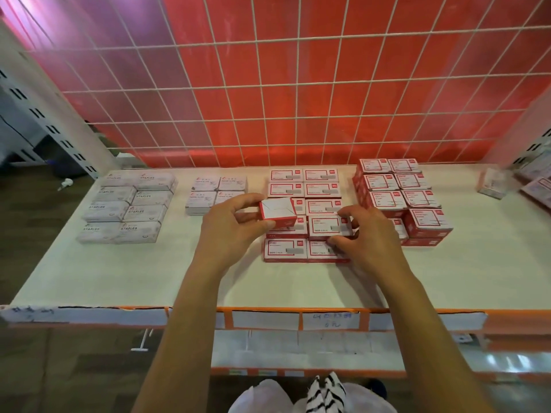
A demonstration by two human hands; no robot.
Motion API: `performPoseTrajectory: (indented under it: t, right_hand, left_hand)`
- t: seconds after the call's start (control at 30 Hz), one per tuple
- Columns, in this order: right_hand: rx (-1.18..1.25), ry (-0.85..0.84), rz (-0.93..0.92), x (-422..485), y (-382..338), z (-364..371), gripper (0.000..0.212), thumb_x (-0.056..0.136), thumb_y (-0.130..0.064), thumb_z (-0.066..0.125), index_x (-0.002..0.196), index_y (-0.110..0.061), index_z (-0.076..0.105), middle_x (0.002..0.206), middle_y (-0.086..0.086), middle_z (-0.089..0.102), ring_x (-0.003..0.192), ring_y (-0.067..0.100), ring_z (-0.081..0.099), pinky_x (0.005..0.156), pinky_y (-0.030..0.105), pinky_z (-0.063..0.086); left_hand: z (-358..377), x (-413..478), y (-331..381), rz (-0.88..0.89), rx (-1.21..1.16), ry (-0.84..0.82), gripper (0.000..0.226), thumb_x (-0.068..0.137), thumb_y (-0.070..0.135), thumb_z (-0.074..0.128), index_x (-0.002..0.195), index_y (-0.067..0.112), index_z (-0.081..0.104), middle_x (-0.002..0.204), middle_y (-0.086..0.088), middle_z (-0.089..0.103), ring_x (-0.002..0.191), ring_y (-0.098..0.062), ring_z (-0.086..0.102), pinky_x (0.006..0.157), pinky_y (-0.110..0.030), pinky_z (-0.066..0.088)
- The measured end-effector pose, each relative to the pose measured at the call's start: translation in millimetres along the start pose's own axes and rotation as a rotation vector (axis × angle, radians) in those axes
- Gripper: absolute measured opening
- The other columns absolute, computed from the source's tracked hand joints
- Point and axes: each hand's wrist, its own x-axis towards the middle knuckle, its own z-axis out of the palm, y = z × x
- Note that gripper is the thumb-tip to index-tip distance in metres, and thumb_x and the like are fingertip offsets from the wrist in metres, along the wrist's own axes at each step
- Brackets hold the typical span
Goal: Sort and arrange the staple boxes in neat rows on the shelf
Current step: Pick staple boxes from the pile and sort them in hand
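The turned-over box (pixel 278 211) sits in your left hand (pixel 229 231), pinched between thumb and fingers. Its plain white underside faces up, and it is tilted just above the left column of the middle red block (pixel 301 186). Your right hand (pixel 366 236) has thumb and fingers closed round a label-up box (pixel 328 226) in that block's right column, which rests on the boxes beneath it.

That block already reads as two columns running from the back toward you, so I judge it nearly finished. The box you hold needs flipping label-up and seating in the left column, and the one under your right hand needs squaring with its neighbours.

To the right, the stacked red block (pixel 399 192) is layered and mostly straight, though its front boxes look slightly askew. To the left, the paper-clip boxes (pixel 216 193) and the white staples boxes (pixel 128 207) lie in tidy pairs.

Beyond this, what looks left is the loose boxes (pixel 492 183) at the far right end of the shelf (pixel 149 272), lying at odd angles and partly blurred. Behind everything stands the wire grid (pixel 268 84).
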Motion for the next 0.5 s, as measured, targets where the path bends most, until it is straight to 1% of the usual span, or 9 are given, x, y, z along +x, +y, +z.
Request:
performPoseTrajectory:
  t: [0.17,0.33,0.37,0.43,0.5]
  right_hand:
    - [0.004,-0.013,0.011,0.7,-0.6,3.9,0.050,0.079,-0.029,0.075,0.124,-0.022,0.055,0.121,0.005,0.053,0.106,0.022,0.054,0.090,0.037,0.049]
    - [0.022,-0.011,0.018,3.1,1.0,6.8,0.051,0.078,-0.029,0.076,0.123,-0.022,0.054,0.120,0.004,0.053,0.104,0.022,0.055,0.090,0.038,0.050]
    - [0.029,-0.013,0.022,3.5,1.1,7.4,0.051,0.077,-0.028,0.076,0.122,-0.022,0.053,0.119,0.004,0.054,0.103,0.022,0.056,0.088,0.038,0.051]
    - [0.038,-0.015,0.030,4.7,2.5,8.5,0.048,0.076,-0.029,0.077,0.116,-0.021,0.050,0.115,0.003,0.056,0.097,0.020,0.056,0.080,0.034,0.052]
    - [0.036,-0.024,0.030,5.7,4.0,8.3,0.046,0.076,-0.029,0.077,0.110,-0.021,0.048,0.112,0.002,0.057,0.092,0.017,0.055,0.074,0.029,0.048]
  left_hand:
    - [-0.7,-0.6,0.0,0.002,-0.010,-0.020,0.042,0.077,0.012,0.076,0.114,0.029,0.063,0.110,0.010,0.070,0.100,-0.009,0.066,0.093,-0.041,0.054]
    - [2.7,-1.0,2.8,0.013,-0.024,-0.033,0.042,0.077,0.009,0.077,0.111,0.029,0.063,0.109,0.007,0.070,0.100,-0.011,0.067,0.091,-0.039,0.055]
    - [4.3,-0.9,3.1,0.015,-0.028,-0.041,0.042,0.077,0.009,0.076,0.111,0.029,0.063,0.109,0.007,0.070,0.100,-0.012,0.067,0.090,-0.039,0.055]
    - [8.0,0.0,3.0,0.014,-0.025,-0.058,0.043,0.078,0.010,0.076,0.114,0.028,0.064,0.110,0.008,0.070,0.099,-0.011,0.068,0.089,-0.039,0.056]
    - [11.9,0.7,3.5,0.010,-0.015,-0.070,0.044,0.079,0.012,0.075,0.118,0.030,0.063,0.111,0.012,0.069,0.098,-0.010,0.068,0.087,-0.037,0.056]
